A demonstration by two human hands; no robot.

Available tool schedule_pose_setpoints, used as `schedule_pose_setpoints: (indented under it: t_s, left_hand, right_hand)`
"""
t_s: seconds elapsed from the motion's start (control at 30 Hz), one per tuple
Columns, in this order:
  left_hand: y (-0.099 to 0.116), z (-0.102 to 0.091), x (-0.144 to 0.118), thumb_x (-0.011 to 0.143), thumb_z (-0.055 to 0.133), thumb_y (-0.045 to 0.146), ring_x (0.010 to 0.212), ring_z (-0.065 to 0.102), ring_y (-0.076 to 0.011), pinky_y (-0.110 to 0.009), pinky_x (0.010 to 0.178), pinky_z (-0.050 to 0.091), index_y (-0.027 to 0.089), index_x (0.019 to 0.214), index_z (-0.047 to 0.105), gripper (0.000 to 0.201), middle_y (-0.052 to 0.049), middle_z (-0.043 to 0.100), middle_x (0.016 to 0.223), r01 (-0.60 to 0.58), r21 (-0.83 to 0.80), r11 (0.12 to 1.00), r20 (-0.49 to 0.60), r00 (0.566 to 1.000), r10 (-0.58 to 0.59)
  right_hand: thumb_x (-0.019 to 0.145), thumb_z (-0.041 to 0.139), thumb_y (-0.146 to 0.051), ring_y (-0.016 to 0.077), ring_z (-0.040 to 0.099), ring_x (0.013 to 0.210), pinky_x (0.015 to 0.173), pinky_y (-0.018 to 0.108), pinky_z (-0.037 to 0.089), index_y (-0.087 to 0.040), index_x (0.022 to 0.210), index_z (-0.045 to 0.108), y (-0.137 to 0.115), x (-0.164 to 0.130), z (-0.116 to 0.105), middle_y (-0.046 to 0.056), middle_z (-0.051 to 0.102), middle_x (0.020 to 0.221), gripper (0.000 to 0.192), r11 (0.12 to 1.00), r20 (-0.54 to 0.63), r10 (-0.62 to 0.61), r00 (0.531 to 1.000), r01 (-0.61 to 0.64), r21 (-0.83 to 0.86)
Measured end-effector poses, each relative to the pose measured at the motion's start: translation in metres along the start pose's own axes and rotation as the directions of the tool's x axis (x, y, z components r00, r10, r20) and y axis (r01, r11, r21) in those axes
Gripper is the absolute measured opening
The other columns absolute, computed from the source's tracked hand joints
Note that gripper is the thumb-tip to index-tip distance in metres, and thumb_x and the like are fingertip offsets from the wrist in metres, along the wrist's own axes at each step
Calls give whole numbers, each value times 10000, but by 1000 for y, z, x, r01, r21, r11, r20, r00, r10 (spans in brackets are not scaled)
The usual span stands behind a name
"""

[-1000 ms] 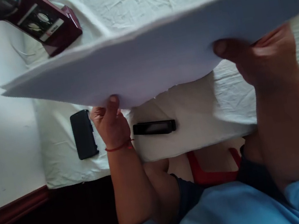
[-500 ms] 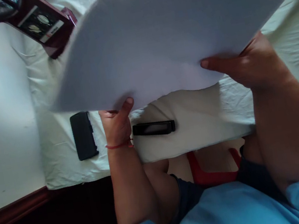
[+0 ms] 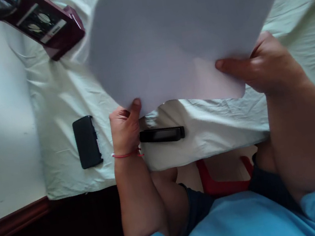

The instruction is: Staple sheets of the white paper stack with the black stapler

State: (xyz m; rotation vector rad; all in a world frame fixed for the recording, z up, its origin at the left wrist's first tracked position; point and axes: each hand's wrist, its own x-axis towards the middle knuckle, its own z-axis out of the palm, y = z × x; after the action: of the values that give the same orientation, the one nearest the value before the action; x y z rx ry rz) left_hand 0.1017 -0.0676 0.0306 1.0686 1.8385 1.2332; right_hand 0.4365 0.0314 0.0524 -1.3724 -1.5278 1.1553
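A large white sheet of paper (image 3: pixel 179 32) is held up over the table, its face turned toward me and blurred by motion. My left hand (image 3: pixel 124 127), with a red thread at the wrist, pinches its lower left edge with the thumb on top. My right hand (image 3: pixel 261 69) grips the lower right edge, thumb pressed across the sheet. The paper hides much of the table behind it.
A pale green cloth (image 3: pixel 56 95) covers the table. On it lie a black phone (image 3: pixel 87 141), a black bar-shaped object (image 3: pixel 162 135) beside my left wrist, and a dark red box (image 3: pixel 49 25) at the back left. A white wall is at left; a red stool (image 3: pixel 223 181) shows below.
The sheet swung from nearly edge-on and flat to facing me, and shifted right, uncovering the cloth at left. Both hands kept their hold on it.
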Motion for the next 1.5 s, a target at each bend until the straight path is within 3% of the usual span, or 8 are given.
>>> schedule_pose_setpoints:
  t_s: [0.13,0.37,0.5,0.57,0.63,0.77,1.03,1.5]
  left_hand:
    - [-10,-7,3,897,943,604,1027,793,-259,-382,946,665,218,989,809,419,-76,841,1027,-29,32,999,66,997,27]
    - [-12,-15,-18,906,980,523,1160,791,-262,-391,1002,641,232,1250,786,491,-94,831,1212,-182,183,966,-120,971,206]
    - [10,-24,-37,935,998,478,1321,781,-302,-480,1253,575,285,1225,868,372,-78,867,1283,-436,84,896,309,867,392]
    - [15,-29,-39,902,1035,428,1362,770,-318,-485,1281,562,293,1220,885,376,-81,873,1299,-490,54,870,515,760,397]
    - [15,-34,-38,905,1024,382,1304,789,-320,-470,1199,605,285,1202,891,339,-84,874,1272,-492,125,862,619,717,320]
    - [8,-42,-33,974,905,323,1130,814,-305,-463,1046,632,274,1200,884,233,-75,875,1175,-445,278,851,625,756,192]
    - [2,-40,-25,872,913,397,1211,752,-304,-470,1122,618,279,1141,892,295,-72,809,1234,-308,397,865,354,920,165]
    - [-9,-42,-19,766,971,423,1112,731,-331,-475,1063,559,313,1051,927,308,-56,835,1108,-138,356,924,147,985,90]
  right_hand:
    - [854,830,-78,70,662,758,646,173,585,-141,860,775,-11,0,-1,-30,769,883,84,980,25,173,985,-174,97]
    - [813,868,-64,63,611,591,477,145,438,-143,830,798,-10,5,-6,-24,744,744,106,942,-31,334,942,-332,49]
    - [806,859,-28,63,640,618,516,155,476,-136,812,798,-15,4,-6,-13,774,786,124,933,-64,358,932,-354,69]
    - [813,859,-12,58,627,606,546,174,512,-129,798,793,-18,3,-6,-10,765,777,135,931,-83,365,927,-360,65]
    - [820,850,-5,67,642,627,635,224,604,-130,816,802,-19,3,-6,-11,768,787,134,932,-86,361,929,-355,73]
    - [813,867,-4,92,694,686,762,304,685,-134,876,842,-14,4,-9,2,816,866,147,941,-94,335,938,-328,77]
    - [804,891,-46,90,672,665,721,291,665,-139,836,825,-9,6,-16,12,813,852,119,941,-98,338,936,-337,23]
    - [774,877,-63,76,637,617,539,176,529,-145,762,794,-15,3,-20,13,781,772,118,946,-29,320,947,-317,67]
